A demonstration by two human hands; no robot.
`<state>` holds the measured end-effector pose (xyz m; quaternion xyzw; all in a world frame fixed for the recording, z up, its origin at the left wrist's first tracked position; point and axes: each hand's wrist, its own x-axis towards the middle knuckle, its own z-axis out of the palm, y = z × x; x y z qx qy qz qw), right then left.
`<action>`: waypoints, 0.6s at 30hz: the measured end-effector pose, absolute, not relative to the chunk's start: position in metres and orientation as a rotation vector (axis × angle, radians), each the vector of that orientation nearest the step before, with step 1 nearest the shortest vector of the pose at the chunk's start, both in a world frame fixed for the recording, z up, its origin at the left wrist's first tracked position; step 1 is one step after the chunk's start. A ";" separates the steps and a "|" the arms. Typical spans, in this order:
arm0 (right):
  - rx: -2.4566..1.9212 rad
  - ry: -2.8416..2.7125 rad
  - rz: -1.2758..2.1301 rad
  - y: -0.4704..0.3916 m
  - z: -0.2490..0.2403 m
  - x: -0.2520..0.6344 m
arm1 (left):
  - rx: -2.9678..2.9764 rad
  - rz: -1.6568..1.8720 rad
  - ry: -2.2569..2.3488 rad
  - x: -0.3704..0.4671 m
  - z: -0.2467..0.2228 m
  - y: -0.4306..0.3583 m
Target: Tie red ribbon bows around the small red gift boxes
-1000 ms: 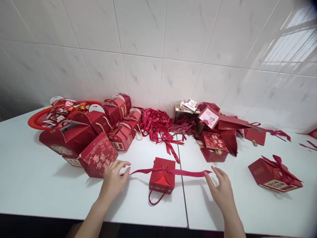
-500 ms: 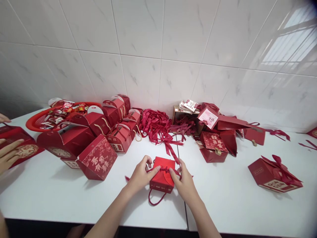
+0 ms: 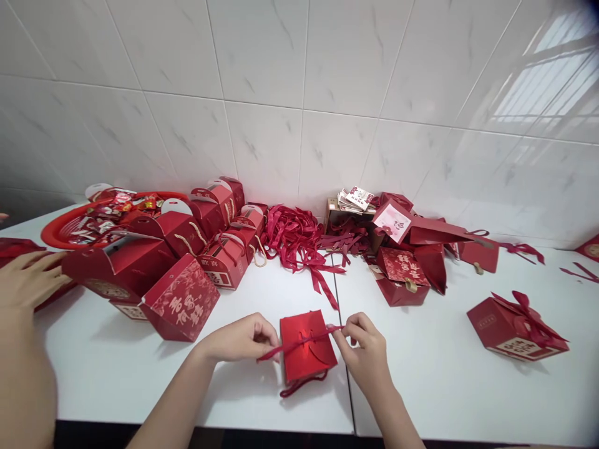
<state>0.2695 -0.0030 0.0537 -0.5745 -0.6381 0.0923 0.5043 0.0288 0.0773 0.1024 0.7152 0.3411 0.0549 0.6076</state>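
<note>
A small red box (image 3: 309,362) stands on the white table between my hands, a dark red ribbon (image 3: 292,345) crossing its top through slots. My left hand (image 3: 250,338) pinches the ribbon's left end beside the box. On the other side, my right hand (image 3: 362,343) has the ribbon's right end between thumb and fingers. A twisted cord handle (image 3: 304,383) hangs at the box's near side. Behind the box lies a heap of loose red ribbons (image 3: 292,231), with a few strands trailing forward.
Several red gift boxes (image 3: 180,299) and an orange-red basket (image 3: 58,231) of candies stand at left. Another person's hand (image 3: 35,277) is at far left. Folded boxes and cards (image 3: 358,197) are piled back right. A ribbon-tied box (image 3: 517,327) sits at right.
My hands have moved apart and slightly nearer, drawing the ribbon out to both sides. The small box has turned and shifted nearer. The other person's arm reaches further in at the left.
</note>
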 end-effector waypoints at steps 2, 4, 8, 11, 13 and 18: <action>-1.316 -1.556 0.373 -0.005 0.064 0.262 | 1.651 0.265 0.748 0.038 0.107 0.067; -1.254 -1.584 0.602 -0.007 0.074 0.255 | 1.709 0.414 0.811 0.050 0.110 0.053; -1.203 -1.537 0.884 -0.012 0.081 0.241 | 1.932 0.593 1.009 0.069 0.105 0.026; -1.259 -1.461 0.965 -0.012 0.076 0.235 | 2.145 0.659 1.111 0.073 0.094 0.014; -1.305 -1.432 1.003 -0.012 0.074 0.233 | 2.290 0.685 1.146 0.072 0.086 0.011; -1.312 -1.388 1.127 -0.009 0.077 0.236 | 2.520 0.695 1.063 0.067 0.080 0.012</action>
